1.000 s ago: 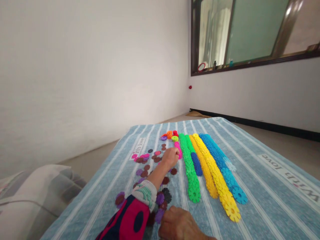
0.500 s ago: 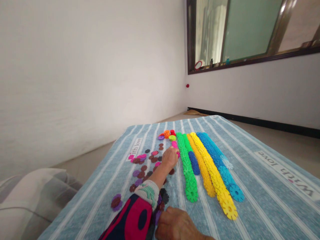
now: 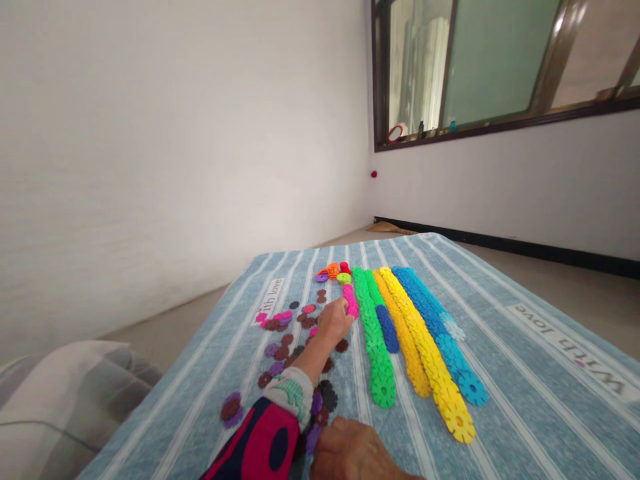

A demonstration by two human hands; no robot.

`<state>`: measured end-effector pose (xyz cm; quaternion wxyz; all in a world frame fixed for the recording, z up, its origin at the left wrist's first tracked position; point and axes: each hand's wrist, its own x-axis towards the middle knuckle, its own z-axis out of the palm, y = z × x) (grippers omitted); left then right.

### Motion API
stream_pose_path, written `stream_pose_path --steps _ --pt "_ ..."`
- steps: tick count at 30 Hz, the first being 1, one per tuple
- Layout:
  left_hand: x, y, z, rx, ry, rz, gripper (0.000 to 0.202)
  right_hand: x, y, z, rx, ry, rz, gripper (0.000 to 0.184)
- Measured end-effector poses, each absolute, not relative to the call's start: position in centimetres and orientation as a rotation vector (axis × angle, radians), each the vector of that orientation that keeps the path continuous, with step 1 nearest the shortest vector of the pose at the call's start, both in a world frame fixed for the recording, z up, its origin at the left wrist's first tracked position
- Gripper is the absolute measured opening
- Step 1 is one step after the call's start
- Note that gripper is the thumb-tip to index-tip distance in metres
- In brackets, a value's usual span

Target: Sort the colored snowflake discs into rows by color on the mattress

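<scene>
My left hand (image 3: 334, 321) reaches forward over the table, its fingers bent and closed around the near end of a short row of overlapping pink notched discs (image 3: 350, 297). A long green row of discs (image 3: 376, 353) lies just right of that hand. Near the bottom edge, my right hand (image 3: 350, 450) is curled with knuckles up, and its fingertips are hidden. Beside its fingers are a purple disc (image 3: 313, 439) and a brown one (image 3: 321, 417). Loose brown, purple, black and pink discs lie scattered left of my left hand and around its sleeve.
Yellow (image 3: 431, 360) and blue (image 3: 443, 333) disc rows run along the right, with a short dark blue stack (image 3: 387, 328) among them. Small orange (image 3: 333, 270), red and lime discs sit at the far end. A striped cloth (image 3: 525, 373) covers the table; a wall stands behind.
My left hand has drawn slightly back along the pink row, leaving more pink discs showing. My right hand looks almost unmoved; the view has shifted slightly.
</scene>
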<state>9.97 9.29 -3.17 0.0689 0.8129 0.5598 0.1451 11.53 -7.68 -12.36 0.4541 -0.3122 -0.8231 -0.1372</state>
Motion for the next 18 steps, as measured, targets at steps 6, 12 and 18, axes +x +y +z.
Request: stream_pose_path --steps 6,12,18 --pt "10.4 9.5 -3.5 2.45 1.674 0.451 0.014 11.5 -7.4 -13.1 -0.801 -2.084 -0.356 0.034" --pt "10.4 9.5 -3.6 2.444 1.666 0.452 0.017 11.3 -7.5 -13.5 -0.804 -2.037 -0.356 0.032" --pt "10.6 9.2 -3.5 2.437 1.675 0.436 0.017 10.7 -7.2 -13.8 -0.774 -1.963 -0.404 0.032"
